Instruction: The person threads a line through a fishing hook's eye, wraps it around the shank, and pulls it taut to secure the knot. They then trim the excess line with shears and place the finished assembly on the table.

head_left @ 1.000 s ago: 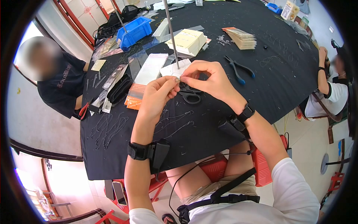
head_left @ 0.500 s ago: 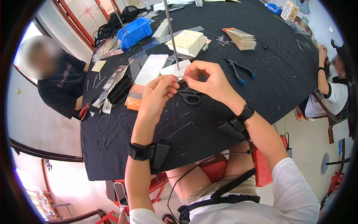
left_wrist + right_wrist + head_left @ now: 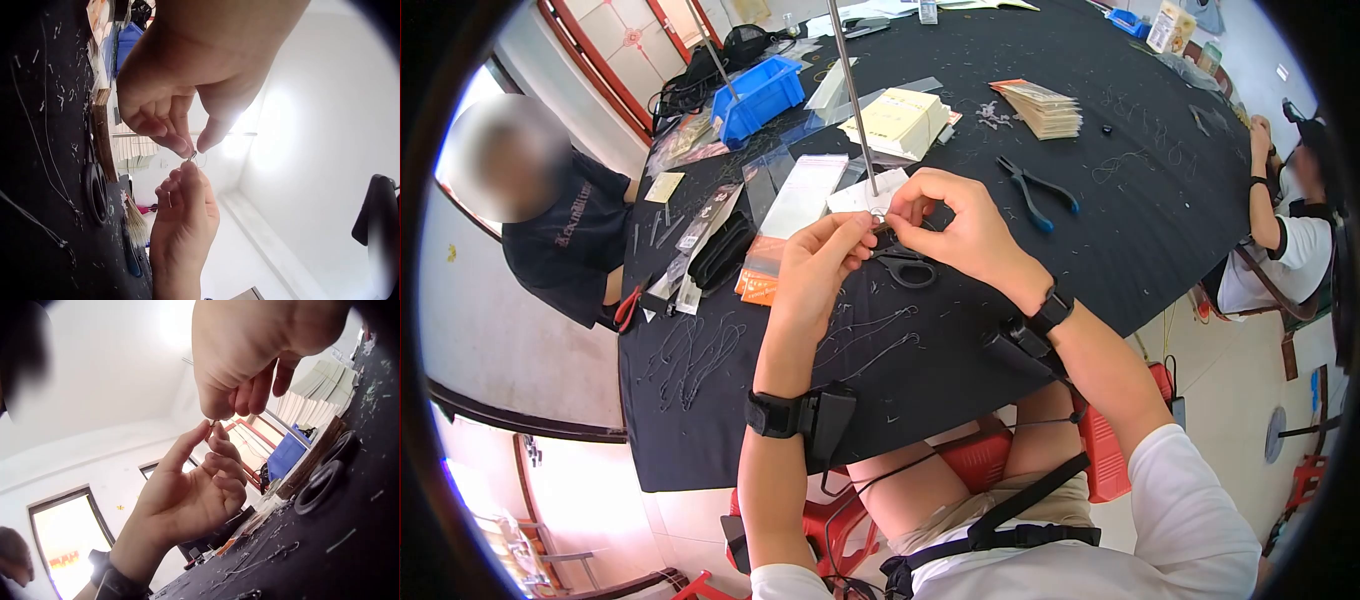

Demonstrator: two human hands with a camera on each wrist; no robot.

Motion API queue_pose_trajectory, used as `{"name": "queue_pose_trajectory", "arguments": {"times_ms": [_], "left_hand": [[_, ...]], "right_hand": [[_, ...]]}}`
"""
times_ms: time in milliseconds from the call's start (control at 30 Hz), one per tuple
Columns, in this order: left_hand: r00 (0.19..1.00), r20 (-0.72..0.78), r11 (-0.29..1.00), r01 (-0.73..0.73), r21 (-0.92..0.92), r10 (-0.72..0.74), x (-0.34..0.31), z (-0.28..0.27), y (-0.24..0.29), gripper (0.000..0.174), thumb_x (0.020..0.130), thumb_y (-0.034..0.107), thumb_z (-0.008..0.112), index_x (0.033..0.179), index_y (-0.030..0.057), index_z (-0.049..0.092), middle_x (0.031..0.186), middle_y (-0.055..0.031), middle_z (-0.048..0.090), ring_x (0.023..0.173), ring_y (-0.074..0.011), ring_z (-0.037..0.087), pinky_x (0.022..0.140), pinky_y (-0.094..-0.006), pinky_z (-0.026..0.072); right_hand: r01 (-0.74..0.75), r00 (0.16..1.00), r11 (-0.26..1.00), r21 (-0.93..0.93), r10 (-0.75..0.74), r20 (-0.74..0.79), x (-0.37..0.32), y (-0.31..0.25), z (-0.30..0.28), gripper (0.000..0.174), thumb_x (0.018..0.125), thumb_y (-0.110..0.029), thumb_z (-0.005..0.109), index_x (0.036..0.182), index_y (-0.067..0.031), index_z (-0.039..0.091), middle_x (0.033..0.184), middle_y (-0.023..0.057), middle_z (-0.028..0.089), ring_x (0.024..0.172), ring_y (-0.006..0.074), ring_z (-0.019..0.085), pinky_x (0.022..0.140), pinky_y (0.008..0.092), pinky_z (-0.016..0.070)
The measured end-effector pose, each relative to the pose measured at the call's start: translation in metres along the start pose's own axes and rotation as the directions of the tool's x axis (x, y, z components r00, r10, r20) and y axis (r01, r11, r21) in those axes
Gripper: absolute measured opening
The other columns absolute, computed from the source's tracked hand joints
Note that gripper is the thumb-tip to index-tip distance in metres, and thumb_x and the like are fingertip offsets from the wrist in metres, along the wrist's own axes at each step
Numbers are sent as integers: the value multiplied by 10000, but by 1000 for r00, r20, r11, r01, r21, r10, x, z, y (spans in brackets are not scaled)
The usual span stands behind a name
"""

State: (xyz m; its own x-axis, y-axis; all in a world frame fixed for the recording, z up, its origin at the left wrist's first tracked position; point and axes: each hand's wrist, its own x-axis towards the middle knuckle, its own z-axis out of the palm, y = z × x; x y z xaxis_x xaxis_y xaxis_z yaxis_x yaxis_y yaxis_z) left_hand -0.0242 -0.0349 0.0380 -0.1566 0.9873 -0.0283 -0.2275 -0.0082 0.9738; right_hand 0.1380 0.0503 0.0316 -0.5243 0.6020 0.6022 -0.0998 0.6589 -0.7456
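Observation:
Just in front of a thin metal rod [image 3: 856, 110] on a white-topped block [image 3: 855, 197], both hands meet fingertip to fingertip above the table. My left hand [image 3: 820, 255] pinches a small shiny metal piece [image 3: 193, 155] between thumb and fingers. From the other side, my right hand [image 3: 960, 225] pinches at the same piece with thumb and forefinger. A fine thread loop [image 3: 878, 215] shows at the fingertips; most of the piece is hidden by them. Black-handled scissors [image 3: 912, 270] lie under the hands, partly covered.
Blue-tipped pliers [image 3: 1040, 200] lie right of the hands. Beyond are card stacks [image 3: 897, 120] and a blue bin [image 3: 758, 100]. Thin cord loops [image 3: 692, 360] and clippings lie on the black cloth [image 3: 960, 370]. One person [image 3: 565, 240] sits at left, another [image 3: 1280, 240] at right.
The head view has tilted slightly. Both hands stay together at the same spot, with small finger shifts around the metal piece.

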Motion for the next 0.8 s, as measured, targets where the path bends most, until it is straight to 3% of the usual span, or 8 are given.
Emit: {"name": "queue_pose_trajectory", "arguments": {"times_ms": [233,300,367,600,800], "left_hand": [[997,-13,989,-71,129,73,0,1,-1,176,853,146,594,904,-20,623,775,-12,576,696,-60,500,633,-182,388],[988,-117,960,-68,272,103,1,-1,-1,188,813,154,639,891,-17,640,756,-24,610,680,-61,531,609,-192,393],[985,-121,955,-84,286,123,1,-2,-3,181,810,144,643,890,-18,639,757,-28,614,678,-59,536,600,-191,392],[987,-112,988,-97,123,111,2,-1,-6,129,825,103,624,889,-9,638,752,-15,597,667,-53,499,623,-180,369],[990,-105,994,-101,-51,95,5,-1,-12,126,847,81,601,924,-16,623,808,-28,597,716,-64,509,637,-184,381]], "right_hand": [[-3,1000,999,52,3,-3,-1,-1,1,83,726,-32,649,785,-9,596,725,35,589,639,80,558,580,219,450],[-41,999,994,104,42,-8,-1,-2,1,84,738,-34,643,805,-5,601,760,50,594,665,89,573,615,228,471],[-22,999,990,140,25,-22,-2,-1,2,69,774,-54,637,827,-21,607,748,16,580,656,59,544,594,216,427],[-232,973,900,368,218,81,-2,1,0,99,798,-115,655,857,-39,633,745,-13,610,656,35,521,592,199,407],[-203,978,836,510,198,65,-3,4,5,148,776,-97,671,876,8,644,747,32,638,649,56,568,587,196,447]]}}
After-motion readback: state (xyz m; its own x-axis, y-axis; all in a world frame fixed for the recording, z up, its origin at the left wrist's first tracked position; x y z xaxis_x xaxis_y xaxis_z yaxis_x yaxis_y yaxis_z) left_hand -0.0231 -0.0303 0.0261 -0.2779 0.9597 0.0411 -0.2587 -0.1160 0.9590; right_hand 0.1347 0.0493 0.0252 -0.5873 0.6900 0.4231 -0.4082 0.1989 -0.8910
